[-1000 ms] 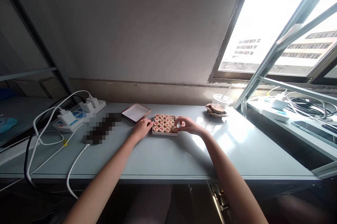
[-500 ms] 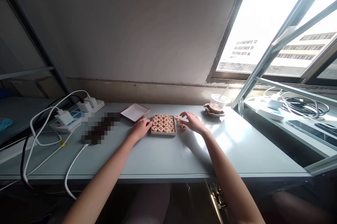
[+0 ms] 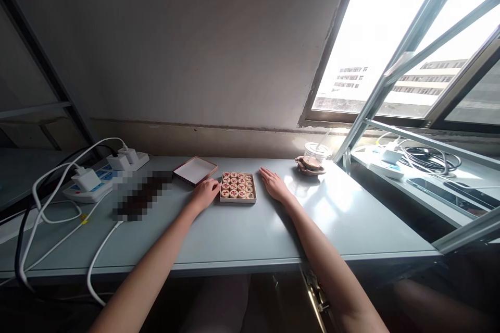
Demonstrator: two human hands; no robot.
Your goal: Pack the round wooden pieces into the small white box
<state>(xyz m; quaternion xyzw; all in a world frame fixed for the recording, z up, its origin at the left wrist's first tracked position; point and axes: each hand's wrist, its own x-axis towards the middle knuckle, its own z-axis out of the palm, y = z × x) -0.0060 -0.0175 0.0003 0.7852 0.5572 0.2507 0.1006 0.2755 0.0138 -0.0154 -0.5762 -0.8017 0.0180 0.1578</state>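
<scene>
A small square box [image 3: 238, 200] full of round wooden chess pieces with red characters sits on the grey table [image 3: 242, 234]. My left hand [image 3: 205, 192] rests against the box's left edge, fingers curled on it. Just right of the box, my right hand [image 3: 273, 185] lies flat on the table with fingers stretched out, covering the spot where loose pieces lay. The box's lid [image 3: 195, 170], white inside with a dark red rim, lies open side up to the left behind my left hand.
A plastic cup with a straw [image 3: 313, 153] stands on a brown coaster at the back right. Power strips with white chargers [image 3: 91, 182] and trailing cables lie at the left. A blurred dark object [image 3: 138, 193] sits left of the lid. Window frame and a side shelf with cables stand right.
My right hand left the box's right edge, opened, and came down flat over the loose pieces beside the box. My left hand stayed at the box. The view shifted slightly.
</scene>
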